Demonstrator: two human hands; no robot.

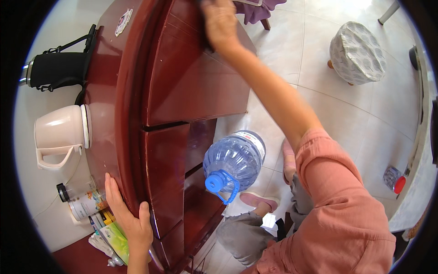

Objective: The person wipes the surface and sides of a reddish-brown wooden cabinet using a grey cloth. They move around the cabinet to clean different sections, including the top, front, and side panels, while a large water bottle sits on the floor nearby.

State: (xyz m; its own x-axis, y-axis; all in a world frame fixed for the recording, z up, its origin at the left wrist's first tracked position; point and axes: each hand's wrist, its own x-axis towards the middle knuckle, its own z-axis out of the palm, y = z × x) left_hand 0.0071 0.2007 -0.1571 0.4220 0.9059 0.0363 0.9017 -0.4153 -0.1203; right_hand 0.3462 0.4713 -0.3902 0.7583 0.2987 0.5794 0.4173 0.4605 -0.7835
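My left hand (pixel 130 219) lies over the rounded front edge of a dark red wooden cabinet (pixel 102 150). Its fingers are stretched out on the top and the thumb is apart, holding nothing. Far ahead, my right hand (pixel 220 23) is at the upper part of the cabinet's red front (pixel 191 82), its arm reaching out across the floor. The fingers are smeared and partly cut off by the upper edge, with something dark beside them that I cannot make out. A large blue water bottle (pixel 235 160) with a blue cap and handle stands on the floor against the cabinet.
On the cabinet are a black-sleeved flask (pixel 57 69), a pale pink kettle (pixel 59 132), a printed canister (pixel 86 204) and a green packet (pixel 115 239). A cloth-covered stool (pixel 357 52) stands at the far right. A clear jar with a red lid (pixel 394 180) is near the right wall.
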